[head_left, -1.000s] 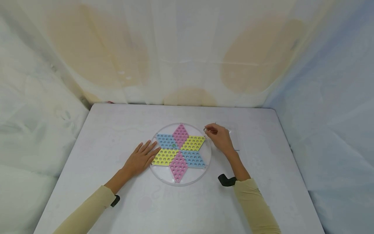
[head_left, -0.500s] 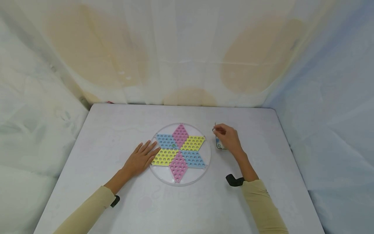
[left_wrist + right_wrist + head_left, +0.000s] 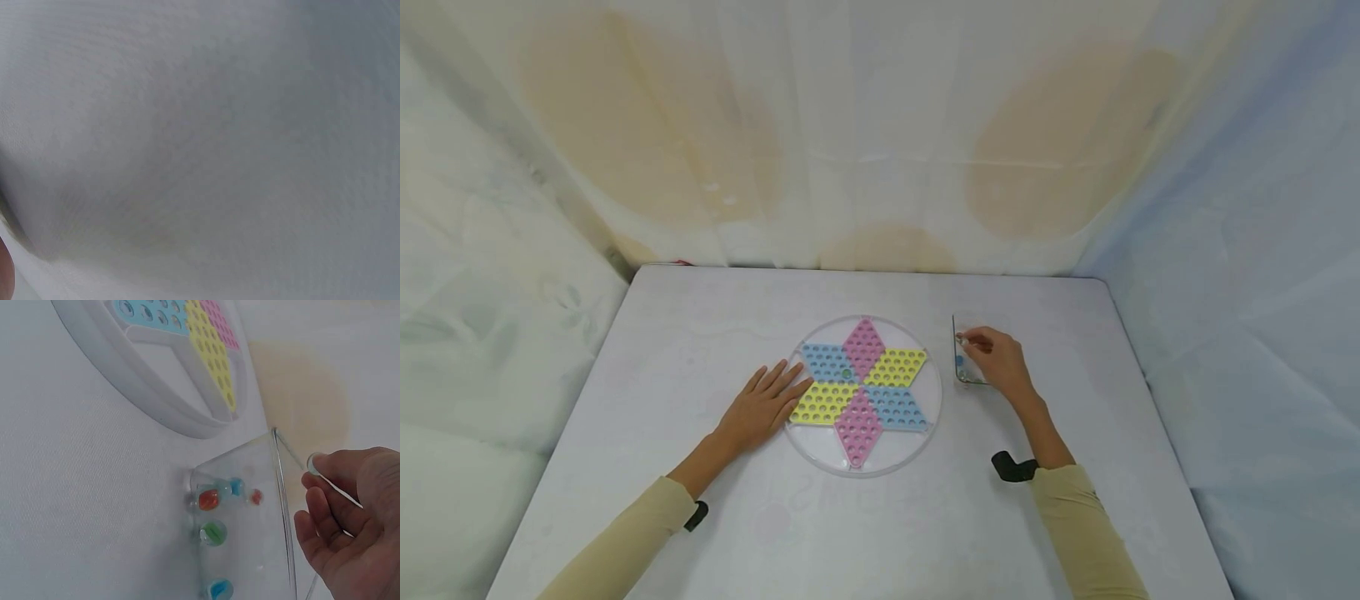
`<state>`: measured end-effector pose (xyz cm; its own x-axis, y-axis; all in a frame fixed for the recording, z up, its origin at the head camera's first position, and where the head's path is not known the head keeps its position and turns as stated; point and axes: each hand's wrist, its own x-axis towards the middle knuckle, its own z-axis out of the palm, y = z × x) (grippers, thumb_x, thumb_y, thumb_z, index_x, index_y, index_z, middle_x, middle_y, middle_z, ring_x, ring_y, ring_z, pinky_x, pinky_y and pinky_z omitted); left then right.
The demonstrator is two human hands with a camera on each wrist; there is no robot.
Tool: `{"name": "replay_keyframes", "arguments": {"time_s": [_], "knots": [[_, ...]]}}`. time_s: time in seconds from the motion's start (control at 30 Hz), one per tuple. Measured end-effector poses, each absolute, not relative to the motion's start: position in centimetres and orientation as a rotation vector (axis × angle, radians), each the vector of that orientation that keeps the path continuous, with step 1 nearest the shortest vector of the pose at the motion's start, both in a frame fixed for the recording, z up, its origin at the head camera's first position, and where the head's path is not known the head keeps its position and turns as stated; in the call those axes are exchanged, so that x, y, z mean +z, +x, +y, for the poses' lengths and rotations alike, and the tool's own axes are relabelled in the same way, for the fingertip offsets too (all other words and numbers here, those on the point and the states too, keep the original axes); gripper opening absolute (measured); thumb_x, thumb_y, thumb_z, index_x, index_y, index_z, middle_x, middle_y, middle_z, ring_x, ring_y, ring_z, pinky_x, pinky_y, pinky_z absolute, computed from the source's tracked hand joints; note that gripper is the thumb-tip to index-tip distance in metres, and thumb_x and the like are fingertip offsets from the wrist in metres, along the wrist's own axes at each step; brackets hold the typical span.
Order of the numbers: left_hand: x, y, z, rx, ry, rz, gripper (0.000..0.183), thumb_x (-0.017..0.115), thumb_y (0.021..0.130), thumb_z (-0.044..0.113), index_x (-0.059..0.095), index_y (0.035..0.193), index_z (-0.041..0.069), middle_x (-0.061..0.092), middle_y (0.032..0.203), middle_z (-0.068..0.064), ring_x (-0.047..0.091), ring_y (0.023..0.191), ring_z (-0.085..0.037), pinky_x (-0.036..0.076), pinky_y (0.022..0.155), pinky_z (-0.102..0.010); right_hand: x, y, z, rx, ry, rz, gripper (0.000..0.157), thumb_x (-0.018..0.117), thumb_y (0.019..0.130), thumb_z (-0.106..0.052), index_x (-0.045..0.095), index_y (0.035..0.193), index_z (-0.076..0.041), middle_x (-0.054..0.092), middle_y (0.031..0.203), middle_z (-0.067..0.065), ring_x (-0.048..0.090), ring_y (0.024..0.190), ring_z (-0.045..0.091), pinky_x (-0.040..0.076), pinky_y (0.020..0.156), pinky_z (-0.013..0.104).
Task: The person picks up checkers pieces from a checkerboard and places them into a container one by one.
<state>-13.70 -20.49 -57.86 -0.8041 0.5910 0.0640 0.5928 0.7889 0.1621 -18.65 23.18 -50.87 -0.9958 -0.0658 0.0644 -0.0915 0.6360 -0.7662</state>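
A round Chinese checkers board [image 3: 895, 446] with pink, blue and yellow points lies mid-table. One green marble [image 3: 847, 374] sits in its upper left blue point. My left hand [image 3: 762, 406] rests flat with spread fingers over the board's left edge. To the right of the board stands a clear plastic box [image 3: 250, 556], where several marbles show through the wall, among them a red marble [image 3: 209, 499] and a green marble [image 3: 214, 532]. Over this box my right hand [image 3: 1000, 362] pinches a clear marble [image 3: 314, 463] between thumb and forefinger.
The white table [image 3: 820, 542] extends in front of the board and to both sides. Pale cloth walls [image 3: 880, 133] rise behind the table and at its left and right.
My right hand has moved right, from the board's upper right rim to over the clear box, still pinching the marble. The left hand and the board stay put.
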Motion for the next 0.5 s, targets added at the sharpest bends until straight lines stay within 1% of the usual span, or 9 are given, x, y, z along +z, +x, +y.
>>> {"name": "replay_keyframes", "arguments": {"time_s": [0.23,0.5], "knots": [[-57.76,-13.66,-20.46,-0.284,-0.977,-2.959,0.051,0.048,0.105,0.032,0.041,0.154,0.019,0.027,0.163,-0.007,0.015,0.151,-0.029,0.01,0.12,-0.05,-51.42,-18.67,23.72,1.272,0.035,-2.902,0.023,0.064,0.097,-0.011,0.069,0.116,0.002,0.069,0.112,0.02,0.064,0.106,0.037,0.051,0.092,0.05],[-57.66,-13.64,-20.43,-0.269,-0.975,-2.974,0.051,0.046,0.106,0.033,0.041,0.155,0.019,0.026,0.163,-0.006,0.014,0.151,-0.029,0.009,0.121,-0.049,-51.71,-18.65,23.75,1.238,-0.011,-2.987,0.023,0.065,0.096,-0.011,0.07,0.114,0.002,0.07,0.109,0.019,0.064,0.103,0.035,0.052,0.088,0.049]]}}
